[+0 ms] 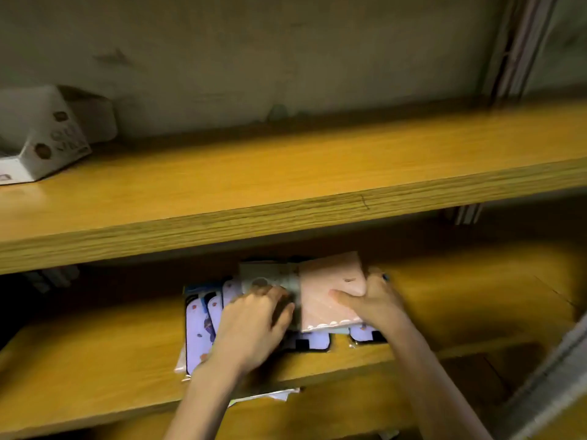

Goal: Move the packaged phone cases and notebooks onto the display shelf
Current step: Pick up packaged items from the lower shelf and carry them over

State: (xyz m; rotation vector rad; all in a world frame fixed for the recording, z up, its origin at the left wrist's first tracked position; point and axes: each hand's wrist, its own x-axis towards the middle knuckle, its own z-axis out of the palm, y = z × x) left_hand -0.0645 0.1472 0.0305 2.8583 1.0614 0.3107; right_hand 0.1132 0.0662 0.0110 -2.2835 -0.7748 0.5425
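1. Head view, far left: a white box (41,138) sits on the upper shelf (286,173), well apart from the work; the rest of that board is bare.
2. Lower shelf (79,354), left of centre: packaged phone cases (198,325) lie fanned and overlapping; glossy sleeves, so likely light, slick and prone to slide off one another; best taken by the long edges, several squared up together.
3. Left hand (254,325): its grip lies palm-down with fingers curled over the cases and a greyish notebook (263,274); whether it clamps or merely presses, I cannot tell.
4. Right hand (371,304): its grip is closed on the pink notebook (330,290), thumb on the cover, fingers round the right edge; the notebook looks thin, stiff enough to lift flat, and rests atop more cases (365,333).
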